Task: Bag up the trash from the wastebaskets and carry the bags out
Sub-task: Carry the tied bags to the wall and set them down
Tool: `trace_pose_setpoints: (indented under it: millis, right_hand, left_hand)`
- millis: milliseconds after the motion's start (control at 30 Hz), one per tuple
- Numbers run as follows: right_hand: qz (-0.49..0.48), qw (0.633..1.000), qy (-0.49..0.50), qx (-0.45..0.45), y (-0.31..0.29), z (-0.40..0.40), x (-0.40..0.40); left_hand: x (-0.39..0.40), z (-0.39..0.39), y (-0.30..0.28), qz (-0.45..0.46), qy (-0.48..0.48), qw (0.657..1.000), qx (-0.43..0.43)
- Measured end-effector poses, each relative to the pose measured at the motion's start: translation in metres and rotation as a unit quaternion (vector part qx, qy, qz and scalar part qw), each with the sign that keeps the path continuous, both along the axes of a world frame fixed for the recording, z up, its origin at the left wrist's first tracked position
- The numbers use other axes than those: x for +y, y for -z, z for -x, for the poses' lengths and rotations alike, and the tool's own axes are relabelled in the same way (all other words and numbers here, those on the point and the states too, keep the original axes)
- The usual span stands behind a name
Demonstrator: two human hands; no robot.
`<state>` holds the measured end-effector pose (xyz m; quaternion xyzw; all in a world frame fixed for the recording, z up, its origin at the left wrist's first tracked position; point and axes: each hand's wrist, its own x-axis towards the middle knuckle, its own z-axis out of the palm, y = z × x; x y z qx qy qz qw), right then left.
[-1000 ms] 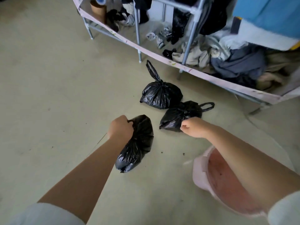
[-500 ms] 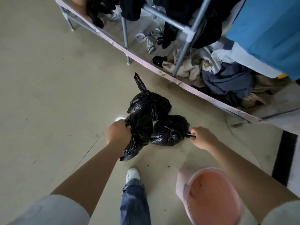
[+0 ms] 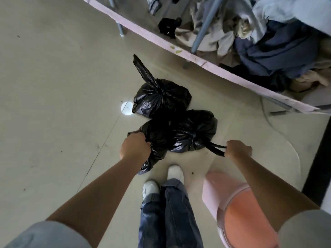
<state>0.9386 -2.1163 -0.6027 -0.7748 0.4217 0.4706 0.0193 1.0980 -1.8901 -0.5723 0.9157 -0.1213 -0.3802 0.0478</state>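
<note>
Bags are what this step is about: three tied black trash bags sit bunched together on the floor (image 3: 53, 86), just in front of the person's white shoes (image 3: 175, 171). The left hand (image 3: 135, 147) is clenched round the gathered neck of the nearest bag (image 3: 155, 140), which hangs long and narrow, its long axis running from the fist down toward the shoes. The right hand (image 3: 237, 149) grips the handle loops of the middle bag (image 3: 193, 133); those loops stretch taut toward the right, so the knot points at that hand while the round body seems to rest on the floor. The far bag (image 3: 161, 99) lies untouched, its knot uppermost and one long ear sticking up and away to the left.

To do this well, I'd say lift the middle bag straight up rather than drag it, since thin plastic scraping the floor could tear. The far bag will need a spare finger hooked through its ear. A pink wastebasket (image 3: 213, 194) stands just beside the right leg, close enough to knock.
</note>
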Motion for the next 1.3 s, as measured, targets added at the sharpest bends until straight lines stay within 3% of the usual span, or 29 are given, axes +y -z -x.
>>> trace_pose_setpoints:
  millis: [100, 200, 333, 467, 633, 733, 867, 1000, 1067, 1300]
  right_hand:
    - [-0.036, 0.986, -0.123, -0.11, -0.001, -0.025, 0.005]
    - [-0.122, 0.94, -0.229, -0.221, -0.006, -0.063, 0.017]
    - [-0.206, 0.877, -0.339, -0.272, -0.006, -0.124, 0.043]
    - [-0.203, 0.842, -0.411, -0.285, 0.005, -0.177, 0.066]
    - [-0.119, 0.863, -0.384, -0.307, 0.044, -0.238, 0.076]
    - [-0.069, 0.904, -0.266, -0.326, 0.076, -0.266, 0.075]
    - [-0.097, 0.932, -0.155, -0.314, 0.116, -0.299, 0.07]
    - [-0.134, 0.935, -0.107, -0.311, 0.14, -0.315, 0.063]
    - [-0.149, 0.925, -0.129, -0.325, 0.137, -0.311, 0.065]
    - [-0.151, 0.872, -0.359, -0.296, 0.061, -0.262, 0.085]
  left_hand:
    - [0.003, -0.012, 0.006, -0.021, -0.019, 1.0, 0.006]
    - [0.008, -0.028, 0.003, -0.031, -0.058, 0.998, 0.008]
    - [0.026, -0.052, -0.005, -0.056, -0.088, 0.995, -0.003]
    - [0.053, -0.074, -0.009, -0.074, -0.107, 0.991, -0.024]
    - [0.059, -0.109, 0.018, -0.024, -0.091, 0.994, -0.058]
    - [0.042, -0.128, 0.047, 0.046, -0.071, 0.994, -0.062]
    - [0.025, -0.142, 0.087, 0.114, -0.105, 0.987, -0.051]
    - [0.031, -0.144, 0.114, 0.156, -0.13, 0.978, -0.047]
    - [0.04, -0.141, 0.117, 0.161, -0.149, 0.975, -0.041]
    - [0.052, -0.123, 0.075, 0.132, -0.156, 0.979, -0.005]
